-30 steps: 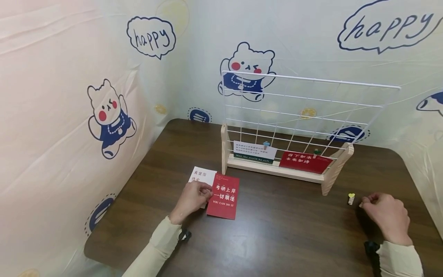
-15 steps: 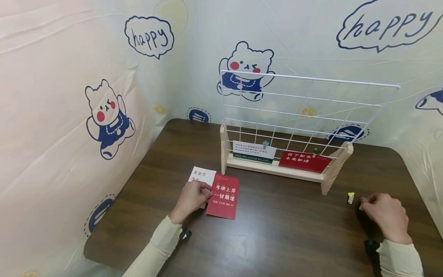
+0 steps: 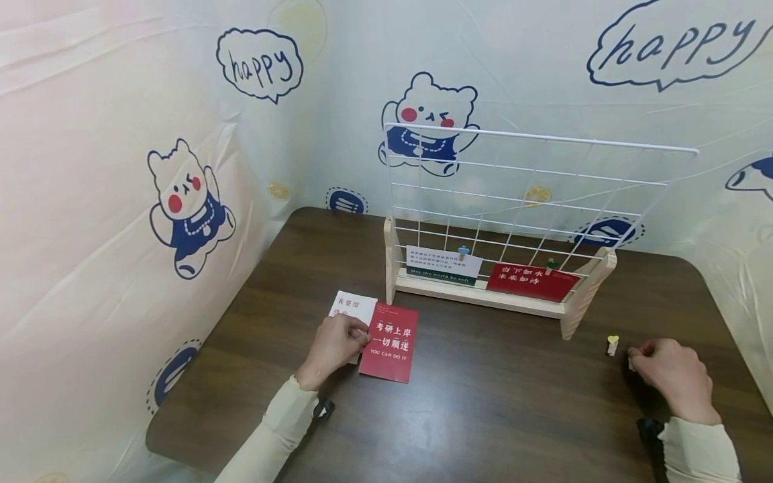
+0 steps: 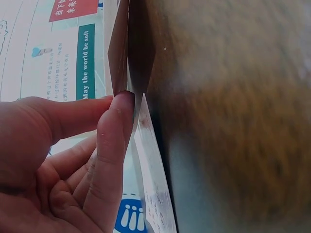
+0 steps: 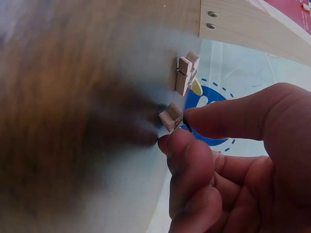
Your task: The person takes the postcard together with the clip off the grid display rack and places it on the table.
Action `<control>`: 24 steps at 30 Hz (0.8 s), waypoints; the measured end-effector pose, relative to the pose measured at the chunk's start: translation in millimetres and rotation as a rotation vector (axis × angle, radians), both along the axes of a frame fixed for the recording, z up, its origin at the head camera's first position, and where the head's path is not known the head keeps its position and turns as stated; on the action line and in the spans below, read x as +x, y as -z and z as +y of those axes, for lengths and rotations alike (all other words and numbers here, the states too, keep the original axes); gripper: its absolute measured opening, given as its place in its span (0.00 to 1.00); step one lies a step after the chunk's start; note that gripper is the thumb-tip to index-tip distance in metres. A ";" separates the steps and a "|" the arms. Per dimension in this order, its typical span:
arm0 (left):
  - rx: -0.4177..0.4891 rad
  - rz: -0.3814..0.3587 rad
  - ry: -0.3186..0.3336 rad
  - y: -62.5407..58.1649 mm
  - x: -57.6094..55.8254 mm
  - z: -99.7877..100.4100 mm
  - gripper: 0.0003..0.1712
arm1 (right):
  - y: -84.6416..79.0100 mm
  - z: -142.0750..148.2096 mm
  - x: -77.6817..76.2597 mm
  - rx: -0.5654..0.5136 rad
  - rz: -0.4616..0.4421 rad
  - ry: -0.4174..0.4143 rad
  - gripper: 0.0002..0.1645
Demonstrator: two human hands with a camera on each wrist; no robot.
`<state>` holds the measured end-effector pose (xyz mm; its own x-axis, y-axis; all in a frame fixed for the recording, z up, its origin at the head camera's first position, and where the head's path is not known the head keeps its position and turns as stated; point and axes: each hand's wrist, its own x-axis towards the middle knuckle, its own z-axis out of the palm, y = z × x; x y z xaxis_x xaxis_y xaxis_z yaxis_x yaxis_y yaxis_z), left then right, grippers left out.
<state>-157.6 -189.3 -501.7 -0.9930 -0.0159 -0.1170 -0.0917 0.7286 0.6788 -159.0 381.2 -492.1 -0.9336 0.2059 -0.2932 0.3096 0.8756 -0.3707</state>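
Observation:
My left hand (image 3: pixel 336 345) pinches the left edge of a red card (image 3: pixel 391 352) with white lettering, between thumb and fingertip, as the left wrist view shows. Partly under this hand lies a white card (image 3: pixel 354 305), its lower part hidden. Over at the right of the table, my right hand (image 3: pixel 672 372) pinches a small wooden clothespin (image 5: pixel 171 116) between thumb and fingers. Just left of that hand lies a second clothespin (image 3: pixel 612 347) with a yellow heart on it, apart from the fingers.
Behind the cards stands a white wire grid rack (image 3: pixel 531 174) on wooden feet. A white-and-green card (image 3: pixel 443 265) and a red card (image 3: pixel 531 283) are clipped low on it with a blue clothespin (image 3: pixel 463 253) and a green clothespin (image 3: pixel 551 265). Printed cloth surrounds the brown table (image 3: pixel 483 416).

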 end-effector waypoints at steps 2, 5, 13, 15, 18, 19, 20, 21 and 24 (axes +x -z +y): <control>-0.003 -0.001 -0.005 -0.7 -0.3 0.8 0.13 | 0.2 0.1 0.5 0.002 0.003 0.000 0.23; -0.007 -0.005 -0.007 -0.9 -0.7 1.2 0.14 | 0.5 0.6 0.7 0.004 0.004 0.001 0.24; -0.028 0.009 -0.006 -0.1 -1.2 0.9 0.13 | 1.6 1.7 -0.1 0.002 -0.003 0.004 0.25; -0.029 0.009 -0.008 0.1 -1.3 0.9 0.13 | 2.0 2.0 -0.1 0.001 -0.001 0.001 0.25; -0.031 0.005 -0.010 0.2 -1.6 0.7 0.13 | 2.5 2.5 -0.4 0.000 0.004 -0.003 0.25; -0.032 0.004 -0.010 0.3 -1.9 0.6 0.13 | 2.6 2.6 -0.5 0.000 0.004 -0.003 0.25; -0.034 0.004 -0.011 0.4 -2.3 0.5 0.13 | 2.7 2.6 -0.6 0.000 0.005 -0.002 0.25; -0.038 0.005 -0.010 0.4 -2.8 0.5 0.13 | 2.7 2.7 -0.7 0.000 0.005 0.000 0.25; -0.044 0.003 -0.011 0.9 -3.4 0.4 0.13 | 2.5 3.0 -0.8 -0.001 -0.001 0.003 0.25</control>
